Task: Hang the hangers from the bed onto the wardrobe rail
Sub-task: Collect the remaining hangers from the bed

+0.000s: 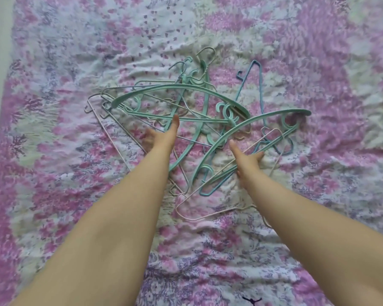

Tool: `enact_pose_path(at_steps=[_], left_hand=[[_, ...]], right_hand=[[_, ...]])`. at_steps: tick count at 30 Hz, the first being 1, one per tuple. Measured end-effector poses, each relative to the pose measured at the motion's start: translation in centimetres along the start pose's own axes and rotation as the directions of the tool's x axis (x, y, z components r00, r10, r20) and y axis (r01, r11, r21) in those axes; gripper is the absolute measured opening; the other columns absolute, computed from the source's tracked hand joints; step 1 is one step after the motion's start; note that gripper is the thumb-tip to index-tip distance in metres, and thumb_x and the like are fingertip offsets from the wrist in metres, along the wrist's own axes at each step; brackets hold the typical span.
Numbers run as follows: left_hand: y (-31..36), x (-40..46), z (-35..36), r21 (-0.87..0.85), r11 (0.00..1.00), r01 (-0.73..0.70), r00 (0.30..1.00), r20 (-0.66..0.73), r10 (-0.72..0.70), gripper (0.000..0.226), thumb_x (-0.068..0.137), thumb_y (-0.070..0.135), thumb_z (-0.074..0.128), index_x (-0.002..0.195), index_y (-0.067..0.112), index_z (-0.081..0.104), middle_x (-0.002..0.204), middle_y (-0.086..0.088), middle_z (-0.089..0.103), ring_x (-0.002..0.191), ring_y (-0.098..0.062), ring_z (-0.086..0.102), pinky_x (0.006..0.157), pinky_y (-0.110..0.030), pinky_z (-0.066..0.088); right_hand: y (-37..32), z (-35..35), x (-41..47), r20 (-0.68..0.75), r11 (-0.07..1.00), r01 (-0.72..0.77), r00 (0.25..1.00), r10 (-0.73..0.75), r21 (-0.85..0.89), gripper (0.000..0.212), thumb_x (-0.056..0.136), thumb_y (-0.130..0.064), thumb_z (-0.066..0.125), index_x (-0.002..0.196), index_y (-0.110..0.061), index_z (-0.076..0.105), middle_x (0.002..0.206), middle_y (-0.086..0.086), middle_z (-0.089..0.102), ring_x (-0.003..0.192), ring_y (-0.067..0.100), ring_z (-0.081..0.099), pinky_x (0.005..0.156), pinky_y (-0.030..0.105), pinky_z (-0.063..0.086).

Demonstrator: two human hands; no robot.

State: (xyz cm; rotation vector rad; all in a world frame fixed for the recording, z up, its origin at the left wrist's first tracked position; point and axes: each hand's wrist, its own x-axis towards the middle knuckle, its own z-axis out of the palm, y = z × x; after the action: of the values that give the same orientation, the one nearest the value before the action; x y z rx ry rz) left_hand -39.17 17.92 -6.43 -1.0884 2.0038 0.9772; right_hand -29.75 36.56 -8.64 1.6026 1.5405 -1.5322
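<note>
— Where are the hangers right now?

— I see them in a tangled heap of thin plastic and wire hangers [186, 120] at the centre of the frame, lying on a bed covered with a wrinkled pink, white and lilac floral sheet [318, 62]. Broad mint-green plastic hangers [175, 88] cross the top of the heap, a slim blue wire hanger [260, 89] points toward the upper right, and pale pink wire hangers [199, 214] trail toward the lower middle.

— And the hands?

— Both bare arms reach in from the bottom of the frame. My left hand [161, 134] is at the left-centre of the heap, thumb stretched up beside a green hanger arm, fingers spread loosely down toward the sheet; I see nothing gripped in it. My right hand [247, 159] is right of centre, thumb raised, fingers extended to the right over a pale pink wire hanger [272, 134] and touching it. Whether any finger hooks under that wire, I cannot tell; the fingers look straight.

— Anything lifted?

— Every hanger I can see lies on the sheet.
</note>
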Motion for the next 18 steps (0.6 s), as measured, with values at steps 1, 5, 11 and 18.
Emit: enact_pose_path(at_steps=[1,5,11,18], left_hand=[[1.0,0.6,0.5,0.025,0.999,0.043,0.999,-0.030,-0.042,0.123,0.068,0.089,0.041,0.151,0.019,-0.016,0.159,-0.015,-0.016,0.145,-0.043,-0.006,0.115,-0.060,0.007],[3.0,2.0,1.5,0.148,0.980,0.136,0.988,-0.090,-0.123,0.117,0.074,0.082,0.043,0.154,0.007,0.001,0.159,-0.020,-0.005,0.145,-0.044,0.002,0.115,-0.055,0.014],[2.1,2.2,3.0,0.078,0.989,0.129,0.985,-0.123,-0.119,0.091,0.084,0.056,0.054,0.149,0.002,0.020,0.158,-0.013,0.009,0.144,-0.039,0.009,0.113,-0.048,0.020],[-1.4,2.4,2.3,0.116,0.993,0.019,0.977,-0.211,0.006,0.072,0.084,0.058,0.041,0.129,0.004,0.055,0.137,-0.016,0.047,0.124,-0.035,0.042,0.099,-0.041,0.038]], right_hand=[[-0.4,0.3,0.8,-0.057,1.000,0.008,0.998,-0.010,-0.022,0.139,0.056,-0.076,0.068,0.149,-0.021,-0.020,0.161,0.005,0.002,0.144,0.035,0.019,0.114,0.052,0.023],[-2.9,1.0,2.2,-0.170,0.992,-0.119,0.977,0.126,0.051,0.141,0.054,-0.092,0.048,0.150,-0.008,-0.010,0.160,0.009,0.002,0.145,0.038,0.007,0.116,0.055,0.015],[-3.4,1.0,4.2,-0.148,0.990,-0.116,0.984,0.103,-0.081,0.124,0.074,-0.062,0.068,0.150,-0.014,-0.017,0.160,0.007,-0.002,0.143,0.034,0.018,0.114,0.047,0.024],[-0.2,-1.2,4.4,0.005,0.929,0.216,0.974,-0.225,-0.302,0.093,0.091,-0.010,0.053,0.150,-0.028,-0.017,0.153,0.010,0.026,0.118,0.033,0.051,0.094,0.039,0.048]])
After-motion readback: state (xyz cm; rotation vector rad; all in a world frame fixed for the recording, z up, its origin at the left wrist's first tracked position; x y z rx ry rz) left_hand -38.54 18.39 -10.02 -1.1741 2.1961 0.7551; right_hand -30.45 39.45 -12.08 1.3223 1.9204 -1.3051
